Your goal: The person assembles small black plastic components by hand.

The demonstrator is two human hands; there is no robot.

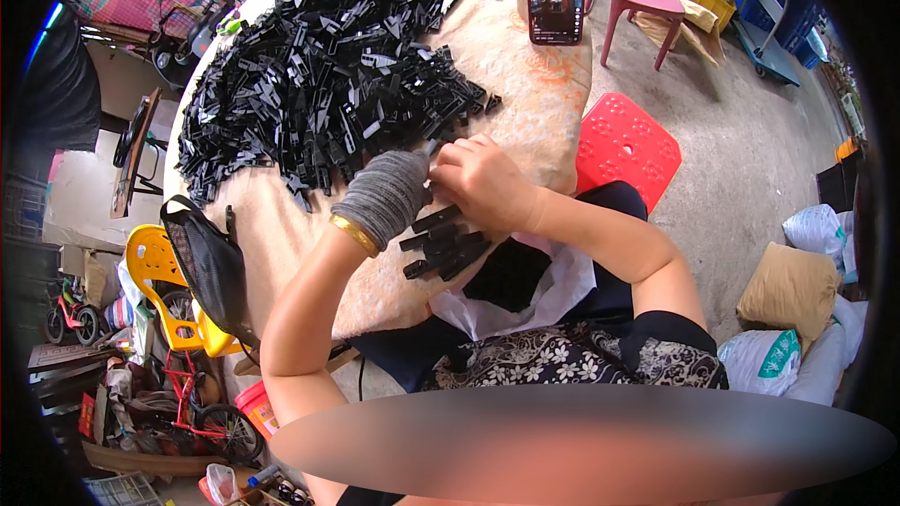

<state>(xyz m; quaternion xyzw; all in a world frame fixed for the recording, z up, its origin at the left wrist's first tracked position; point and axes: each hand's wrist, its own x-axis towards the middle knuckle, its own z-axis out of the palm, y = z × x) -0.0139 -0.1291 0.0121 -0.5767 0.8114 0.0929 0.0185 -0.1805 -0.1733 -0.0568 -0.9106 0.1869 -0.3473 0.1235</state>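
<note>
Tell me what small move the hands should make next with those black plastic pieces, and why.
Probably set the piece pinched between the gloved left hand and the bare right hand onto the small row of black pieces just below them, since the hands meet directly over that row, away from the big pile.

Both forearms are raised from the lower edge and brought together over the near rim of the round table (525,122). The left hand (386,195) is gloved in grey, fingers curled. The bare right hand (483,183) is pressed against it, fingers bent.
</note>
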